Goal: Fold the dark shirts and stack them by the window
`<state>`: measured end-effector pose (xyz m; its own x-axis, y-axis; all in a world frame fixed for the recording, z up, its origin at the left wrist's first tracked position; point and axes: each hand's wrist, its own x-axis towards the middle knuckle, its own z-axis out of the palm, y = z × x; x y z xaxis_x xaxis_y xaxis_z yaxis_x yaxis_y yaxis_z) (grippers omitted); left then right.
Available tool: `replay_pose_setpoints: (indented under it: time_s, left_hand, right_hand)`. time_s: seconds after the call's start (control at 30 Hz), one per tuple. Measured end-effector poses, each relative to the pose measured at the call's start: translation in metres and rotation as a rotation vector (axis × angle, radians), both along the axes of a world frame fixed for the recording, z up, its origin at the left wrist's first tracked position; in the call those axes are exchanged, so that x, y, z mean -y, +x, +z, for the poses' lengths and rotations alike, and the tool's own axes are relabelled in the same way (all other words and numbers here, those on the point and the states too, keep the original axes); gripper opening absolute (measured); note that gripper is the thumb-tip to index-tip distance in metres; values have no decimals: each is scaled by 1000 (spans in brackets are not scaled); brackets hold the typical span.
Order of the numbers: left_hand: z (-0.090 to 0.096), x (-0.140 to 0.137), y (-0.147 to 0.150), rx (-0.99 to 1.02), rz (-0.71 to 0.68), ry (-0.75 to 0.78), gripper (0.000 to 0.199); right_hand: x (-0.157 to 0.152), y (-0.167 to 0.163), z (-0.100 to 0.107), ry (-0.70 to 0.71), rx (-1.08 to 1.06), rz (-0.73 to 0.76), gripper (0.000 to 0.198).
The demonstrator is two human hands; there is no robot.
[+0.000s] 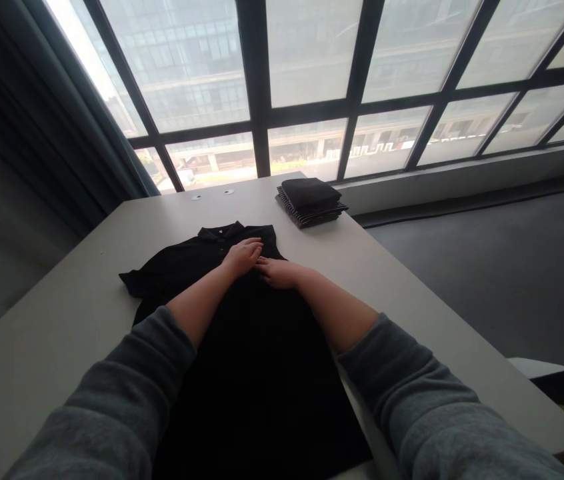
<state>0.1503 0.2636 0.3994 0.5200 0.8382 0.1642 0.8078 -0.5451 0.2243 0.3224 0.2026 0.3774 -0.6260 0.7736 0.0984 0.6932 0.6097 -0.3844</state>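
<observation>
A black polo shirt (262, 373) lies on the table with its collar (221, 231) toward the window. Its left sleeve is spread out to the side, while the right sleeve does not stick out past the body. My left hand (243, 257) rests flat on the upper right part of the shirt, fingers stretched toward the right. Close against it, my right hand (278, 273) lies on the cloth near the shirt's right edge, its fingers pointing left. Its fingertips are partly hard to make out against the black fabric.
A stack of folded dark clothes (309, 202) sits near the table's far right edge. The white table (52, 313) has two small round fittings near the far edge. Beyond are large windows (307, 53), a dark curtain (52, 87) at left and grey floor (487, 267) at right.
</observation>
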Motion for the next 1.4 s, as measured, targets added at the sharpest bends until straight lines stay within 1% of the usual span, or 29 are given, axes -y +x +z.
replay_pose_setpoints:
  time_s: [0.07, 0.17, 0.23, 0.33, 0.4, 0.53, 0.57, 0.63, 0.73, 0.9, 1.0, 1.1, 1.2, 1.3, 1.4]
  left_hand:
    - [-1, -13, 18, -58, -77, -51, 47]
    - [-5, -34, 44, -145, -97, -121, 50]
    - [-10, -44, 57, -192, -72, -157, 56]
    - [-20, -54, 68, -223, -12, -185, 63]
    - [-26, -57, 70, -218, 20, -185, 66]
    - [-35, -58, 67, -193, 51, -178, 68]
    - [-37, -58, 66, -189, 55, -178, 69]
    - [-39, -59, 66, -184, 62, -176, 69]
    - [-41, -60, 68, -181, 95, -176, 70]
    - [-41, -70, 66, -170, 264, -188, 75]
    - [-39, -75, 49, -167, 294, -194, 73]
    - [-36, -71, 14, -173, 271, -173, 70]
    - [-36, -55, -32, -189, 257, -129, 68]
    - [-38, -30, -84, -204, 249, -96, 68]
    - [-39, -5, -140, -230, 295, -94, 67]
  right_hand:
    - [15, 3, 2, 86, -17, -42, 58]
    - [49, 7, 0, 173, 31, -214, 52]
    - [70, 7, -6, 149, 87, -280, 52]
    - [86, 5, -13, 66, 122, -307, 62]
    - [85, 5, -14, 66, 107, -329, 65]
    - [70, 9, -12, 138, 54, -436, 66]
    - [67, 11, -12, 122, 53, -466, 69]
    - [64, 13, -15, 44, 76, -519, 75]
    - [66, 11, -17, -60, 141, -579, 78]
    - [74, 4, -4, -197, 265, -620, 84]
    - [75, 3, 2, -233, 305, -617, 86]
    - [75, 2, 2, -244, 322, -619, 87]
    - [75, 1, 2, -256, 332, -623, 88]
    - [75, 1, 3, -266, 343, -621, 88]
    - [75, 1, 4, -265, 367, -624, 87]
